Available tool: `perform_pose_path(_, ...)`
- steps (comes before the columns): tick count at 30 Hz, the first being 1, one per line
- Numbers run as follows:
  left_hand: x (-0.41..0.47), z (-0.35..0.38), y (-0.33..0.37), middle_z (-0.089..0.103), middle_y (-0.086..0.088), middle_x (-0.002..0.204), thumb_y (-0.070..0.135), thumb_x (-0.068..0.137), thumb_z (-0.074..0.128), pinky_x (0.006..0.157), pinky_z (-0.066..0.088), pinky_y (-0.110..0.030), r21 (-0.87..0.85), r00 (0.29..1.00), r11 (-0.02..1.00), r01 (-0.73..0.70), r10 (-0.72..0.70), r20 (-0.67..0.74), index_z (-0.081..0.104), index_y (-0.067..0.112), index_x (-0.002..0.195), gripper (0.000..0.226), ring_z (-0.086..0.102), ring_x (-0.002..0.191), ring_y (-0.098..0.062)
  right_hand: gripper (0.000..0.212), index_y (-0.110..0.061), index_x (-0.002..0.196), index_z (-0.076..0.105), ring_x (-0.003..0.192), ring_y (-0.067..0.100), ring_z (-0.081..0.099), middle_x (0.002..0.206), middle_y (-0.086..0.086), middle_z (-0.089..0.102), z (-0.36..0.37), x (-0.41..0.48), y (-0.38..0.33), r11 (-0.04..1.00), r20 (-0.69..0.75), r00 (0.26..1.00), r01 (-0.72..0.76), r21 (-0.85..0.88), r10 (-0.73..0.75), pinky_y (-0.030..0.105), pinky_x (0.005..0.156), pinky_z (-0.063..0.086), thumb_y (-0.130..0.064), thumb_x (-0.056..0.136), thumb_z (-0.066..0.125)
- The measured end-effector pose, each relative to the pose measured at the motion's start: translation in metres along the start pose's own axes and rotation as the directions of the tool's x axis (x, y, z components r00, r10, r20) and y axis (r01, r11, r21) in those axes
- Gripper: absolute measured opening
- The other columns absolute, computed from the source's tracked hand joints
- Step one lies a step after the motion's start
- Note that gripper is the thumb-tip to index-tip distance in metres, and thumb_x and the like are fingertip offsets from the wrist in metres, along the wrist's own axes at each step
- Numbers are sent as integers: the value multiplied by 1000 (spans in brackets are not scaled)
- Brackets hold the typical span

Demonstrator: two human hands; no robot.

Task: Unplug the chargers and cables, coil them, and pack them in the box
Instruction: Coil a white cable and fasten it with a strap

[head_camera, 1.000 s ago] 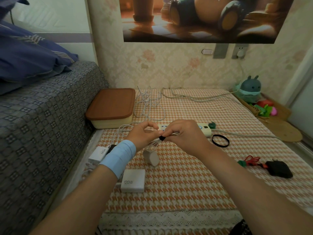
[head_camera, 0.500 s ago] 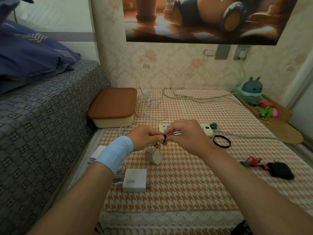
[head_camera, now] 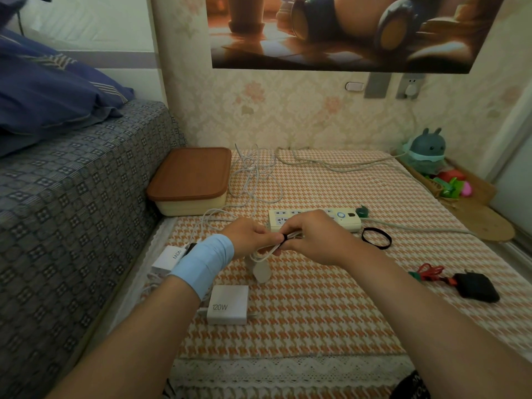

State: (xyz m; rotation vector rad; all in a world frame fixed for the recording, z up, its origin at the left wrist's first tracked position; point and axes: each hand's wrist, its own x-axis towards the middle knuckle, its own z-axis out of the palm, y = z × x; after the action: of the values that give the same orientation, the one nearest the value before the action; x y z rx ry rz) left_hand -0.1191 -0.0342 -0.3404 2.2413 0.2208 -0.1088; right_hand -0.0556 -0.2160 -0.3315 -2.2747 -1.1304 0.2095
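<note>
My left hand and my right hand meet above the mat and pinch a coiled white cable with a small black band around it. A white charger hangs from that cable just below the hands. A white 120W charger lies on the mat near my left forearm. Another white charger lies at the mat's left edge. A black charger with a red cable lies at the right. The cream box with a brown lid stands closed at the back left.
A white power strip lies behind my hands, its cord trailing right. A black hair band lies beside it. Loose white cables sprawl by the box. A grey sofa borders the left. Toys sit in a basket at the right.
Both hands have stayed together on the coiled cable, with small finger movements around the black band. The hanging charger shifted slightly.
</note>
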Motion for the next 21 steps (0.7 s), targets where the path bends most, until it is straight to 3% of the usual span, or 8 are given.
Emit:
perform_pose_path(5,1,6,4,56,12,57,46,88,66,54,37,-24,151,994,985,-81,92,-66,72,26,77,23,49,56,-9,5,-30,96,68,84,15,63,95,-5,68,2,5,5,988,84,992,-81,-128,92,43,80,55,-29,99,63)
perform_pose_path(11,-2,4,11,61,9,75,43,89,65,65,45,-28,283,986,945,-162,169,1,67,30,84,15,57,74,-13,16,-21,107,63,85,22,58,98,2,62,2,6,4,973,193,968,-119,-196,158,40,77,49,-28,106,49)
perform_pose_path(15,-6,2,14,67,5,89,41,91,64,78,53,-35,337,987,928,-159,156,34,70,25,98,18,61,85,-16,15,-21,103,63,78,22,55,94,4,62,-3,4,-2,973,214,960,-140,-185,179,39,71,46,-29,106,50)
perform_pose_path(18,-10,1,15,67,5,106,40,91,64,88,52,-39,338,986,926,-166,152,69,67,26,112,26,62,98,-17,18,-22,94,57,72,17,49,87,2,56,-6,0,-7,974,248,952,-137,-182,181,33,65,38,-29,107,47)
perform_pose_path(21,-15,-3,15,56,7,128,45,86,68,98,47,-36,330,989,934,-139,117,85,54,29,131,50,55,117,-16,25,-22,84,54,71,20,47,82,3,53,-6,-3,-4,966,271,931,-214,-146,247,33,64,36,-29,106,46)
